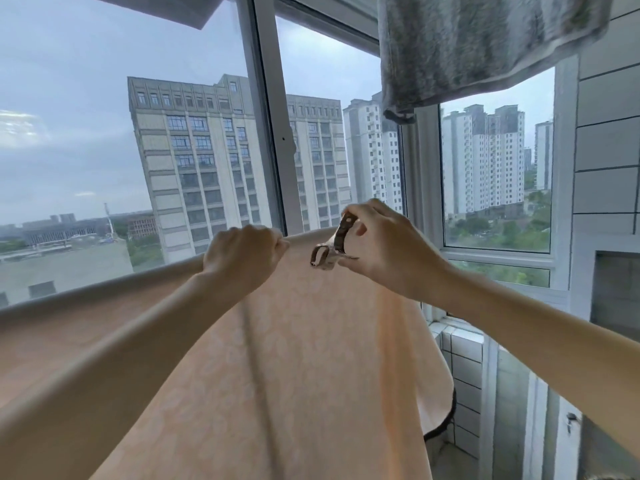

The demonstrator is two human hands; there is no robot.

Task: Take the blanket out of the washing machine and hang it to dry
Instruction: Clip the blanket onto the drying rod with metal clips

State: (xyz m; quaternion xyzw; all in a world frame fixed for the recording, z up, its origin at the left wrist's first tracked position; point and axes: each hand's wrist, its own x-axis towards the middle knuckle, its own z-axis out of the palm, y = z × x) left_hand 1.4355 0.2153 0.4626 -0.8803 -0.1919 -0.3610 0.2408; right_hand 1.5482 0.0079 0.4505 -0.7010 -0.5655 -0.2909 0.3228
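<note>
Peg (332, 249) pinched in right hand (388, 251); left hand (242, 258) fisted on blanket (277, 358) edge.
Best clipped just at three o'clock of the fist, cloth held taut.

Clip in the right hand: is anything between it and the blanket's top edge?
Nothing visible does. The clip, pinched in the right hand, is held just at the top fold of the blanket. The left hand grips that fold a little to the clip's left, apart from it.

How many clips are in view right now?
1: the clip, pinched in the right hand at the top edge of the blanket, beside the left hand gripping that edge. Others may be hidden behind it.
</note>
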